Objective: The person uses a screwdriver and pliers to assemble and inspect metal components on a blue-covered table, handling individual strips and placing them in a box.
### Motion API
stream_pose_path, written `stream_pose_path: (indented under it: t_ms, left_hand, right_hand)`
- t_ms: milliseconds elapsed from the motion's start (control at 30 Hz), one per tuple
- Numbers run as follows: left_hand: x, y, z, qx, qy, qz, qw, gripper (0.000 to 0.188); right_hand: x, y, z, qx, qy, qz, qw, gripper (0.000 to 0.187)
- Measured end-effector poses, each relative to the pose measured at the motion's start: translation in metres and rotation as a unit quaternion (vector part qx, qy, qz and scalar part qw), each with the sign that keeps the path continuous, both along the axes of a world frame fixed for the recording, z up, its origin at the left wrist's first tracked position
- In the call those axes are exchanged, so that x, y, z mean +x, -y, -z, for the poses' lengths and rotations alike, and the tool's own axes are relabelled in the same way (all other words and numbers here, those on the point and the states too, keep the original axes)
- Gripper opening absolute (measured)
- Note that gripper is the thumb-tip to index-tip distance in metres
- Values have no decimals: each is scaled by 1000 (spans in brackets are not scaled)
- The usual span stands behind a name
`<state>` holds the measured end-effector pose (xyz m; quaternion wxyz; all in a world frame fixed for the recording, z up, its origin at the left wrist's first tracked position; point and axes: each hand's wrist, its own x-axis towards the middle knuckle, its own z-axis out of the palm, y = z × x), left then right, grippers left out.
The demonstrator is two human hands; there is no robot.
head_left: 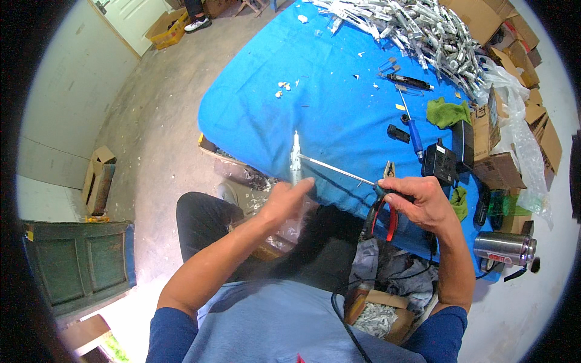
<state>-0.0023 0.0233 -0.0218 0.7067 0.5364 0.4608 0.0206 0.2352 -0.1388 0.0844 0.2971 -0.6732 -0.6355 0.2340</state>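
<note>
My left hand (283, 204) is closed round the lower end of a slim white pen-shaped piece (296, 160), held upright with its thin tip away from me. Against its side rests the end of a long-shafted screwdriver (339, 170). My right hand (417, 198) grips the screwdriver, whose handle is mostly covered by my fingers. Pliers with red and dark handles (391, 225) sit right by the right hand, their jaws showing above my fingers. Whether that hand also holds them, I cannot tell.
A heap of similar white and grey pieces (417, 30) covers the far right of the blue tabletop (254, 91). To the right lie a blue-handled screwdriver (415, 138), a green cloth (448, 112), a black box-shaped device (439, 163), cardboard boxes (499, 169) and a steel flask (504, 247).
</note>
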Motion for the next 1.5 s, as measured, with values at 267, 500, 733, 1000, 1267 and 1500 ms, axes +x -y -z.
stream_pose_path:
  t_ms: [267, 500, 733, 1000, 1267, 1500]
  left_hand:
    - [1, 1, 2, 35, -31, 5, 999, 53]
    - [2, 2, 10, 37, -19, 10, 999, 53]
    - [2, 3, 6, 27, 0, 7, 1000, 51]
    - [2, 1, 8, 0, -15, -1, 1000, 46]
    - [-2, -7, 10, 26, -42, 61, 997, 59]
    - [-5, -11, 7, -21, -5, 68, 997, 52]
  right_hand:
    - [-16, -2, -11, -6, 23, 21, 1000, 22]
    - [-6, -8, -1, -51, -42, 42, 997, 23]
    - [-4, -7, 8, -146, -175, 107, 968, 26]
    - [-17, -9, 7, 36, 123, -39, 991, 22]
    - [12, -18, 6, -197, -193, 81, 958, 28]
    - [-12, -6, 3, 46, 135, -65, 988, 31]
